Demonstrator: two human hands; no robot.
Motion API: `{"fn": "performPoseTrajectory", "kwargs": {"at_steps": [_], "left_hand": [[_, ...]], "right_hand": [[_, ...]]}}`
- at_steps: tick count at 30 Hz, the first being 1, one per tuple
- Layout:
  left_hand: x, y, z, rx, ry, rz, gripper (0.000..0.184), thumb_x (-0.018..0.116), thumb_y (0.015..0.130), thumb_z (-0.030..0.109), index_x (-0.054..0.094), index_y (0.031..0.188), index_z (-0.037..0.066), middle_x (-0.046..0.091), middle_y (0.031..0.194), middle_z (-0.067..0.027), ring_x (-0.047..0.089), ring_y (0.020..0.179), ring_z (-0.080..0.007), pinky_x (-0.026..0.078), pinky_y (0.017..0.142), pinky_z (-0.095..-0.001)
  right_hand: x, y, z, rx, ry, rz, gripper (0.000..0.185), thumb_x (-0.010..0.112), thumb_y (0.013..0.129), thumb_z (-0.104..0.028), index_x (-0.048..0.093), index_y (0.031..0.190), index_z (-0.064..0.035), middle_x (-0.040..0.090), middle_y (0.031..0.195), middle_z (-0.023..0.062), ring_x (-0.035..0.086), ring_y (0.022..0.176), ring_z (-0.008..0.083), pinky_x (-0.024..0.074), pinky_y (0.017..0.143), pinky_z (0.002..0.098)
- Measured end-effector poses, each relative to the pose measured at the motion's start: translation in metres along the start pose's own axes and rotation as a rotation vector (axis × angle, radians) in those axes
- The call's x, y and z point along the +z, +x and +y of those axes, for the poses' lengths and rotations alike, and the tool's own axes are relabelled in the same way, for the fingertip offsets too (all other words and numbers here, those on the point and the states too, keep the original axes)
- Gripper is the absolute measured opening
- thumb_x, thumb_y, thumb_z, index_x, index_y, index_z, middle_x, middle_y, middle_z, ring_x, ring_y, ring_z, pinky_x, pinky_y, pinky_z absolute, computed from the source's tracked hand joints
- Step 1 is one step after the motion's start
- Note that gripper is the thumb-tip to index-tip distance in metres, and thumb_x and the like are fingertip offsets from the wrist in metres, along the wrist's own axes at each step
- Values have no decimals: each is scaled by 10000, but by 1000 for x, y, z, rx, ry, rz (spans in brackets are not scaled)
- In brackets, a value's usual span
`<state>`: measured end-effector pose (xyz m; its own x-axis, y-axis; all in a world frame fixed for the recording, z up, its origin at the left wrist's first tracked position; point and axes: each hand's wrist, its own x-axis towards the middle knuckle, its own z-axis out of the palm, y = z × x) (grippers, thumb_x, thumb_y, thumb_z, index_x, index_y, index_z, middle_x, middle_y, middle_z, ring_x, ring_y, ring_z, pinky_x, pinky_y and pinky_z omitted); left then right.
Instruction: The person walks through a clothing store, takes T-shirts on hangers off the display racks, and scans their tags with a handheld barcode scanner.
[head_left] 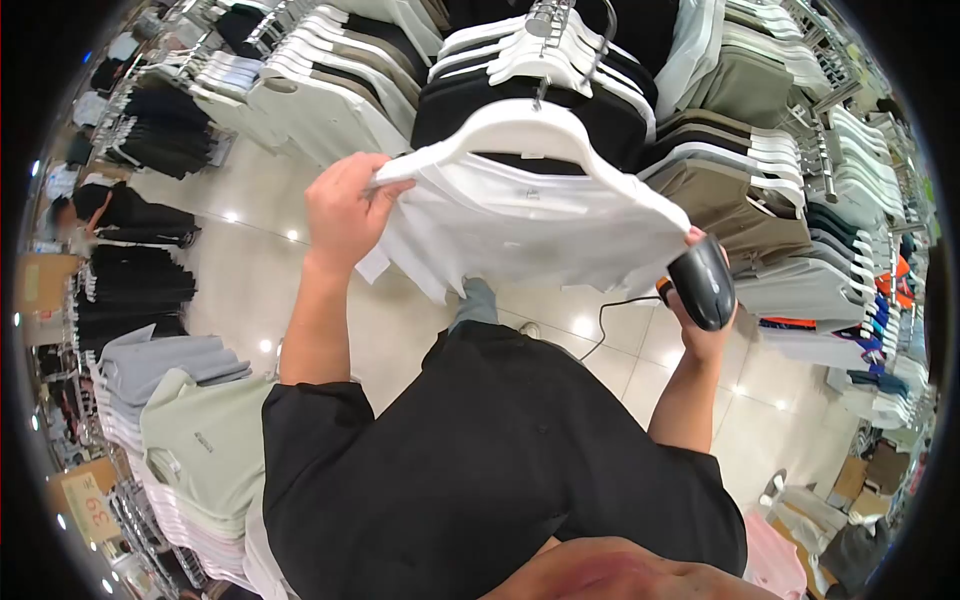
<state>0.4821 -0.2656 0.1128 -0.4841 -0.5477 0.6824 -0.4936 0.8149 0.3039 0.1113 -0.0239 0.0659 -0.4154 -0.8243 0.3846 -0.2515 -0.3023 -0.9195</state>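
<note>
White shirt (560, 245) judged light, limp; best held by ends of stiff hanger (530, 117); one end pinched by fingers of left hand (348, 205), black scanner (706, 283) gripped by right hand (706, 341)

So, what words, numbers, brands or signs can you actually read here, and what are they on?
"39", in reddish figures on the card sign, lower left of the picture; the mark beside it is too blurred to read.
Neck print inside the held white shirt: too small to read.
Dark label on the pale green shirt: too blurred to read.
No other text, brand or sign is legible.
</note>
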Motion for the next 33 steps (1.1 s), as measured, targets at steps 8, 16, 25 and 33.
{"fn": "performPoseTrajectory", "kwargs": {"at_steps": [8,16,25,33], "left_hand": [[-48,18,35,-169,93,150,264,828,884,263,726,964,33,698,788,-97,636,667,-234,501,621,-326],[-64,45,22,-187,35,263,251,824,899,261,734,985,44,674,715,-61,567,614,-150,470,595,-294],[-80,67,10,-131,-18,281,252,812,909,287,731,960,54,663,684,-34,552,566,-140,437,539,-287],[-95,76,19,-86,-70,237,261,830,889,270,725,963,43,648,693,-16,523,588,-119,427,554,-258]], "right_hand": [[-18,-82,61,360,41,104,335,876,755,-25,715,1045,21,738,930,38,655,819,114,526,778,292],[10,-92,44,381,-104,-127,414,871,752,-60,701,1122,12,739,1013,91,683,900,169,540,831,324],[118,-25,11,0,-210,-323,392,808,768,-35,694,1141,11,600,1406,176,603,1270,310,486,1033,398],[185,39,-26,-473,-579,-248,261,816,694,-112,709,907,-5,332,1637,261,238,1525,530,321,1193,564]]}}
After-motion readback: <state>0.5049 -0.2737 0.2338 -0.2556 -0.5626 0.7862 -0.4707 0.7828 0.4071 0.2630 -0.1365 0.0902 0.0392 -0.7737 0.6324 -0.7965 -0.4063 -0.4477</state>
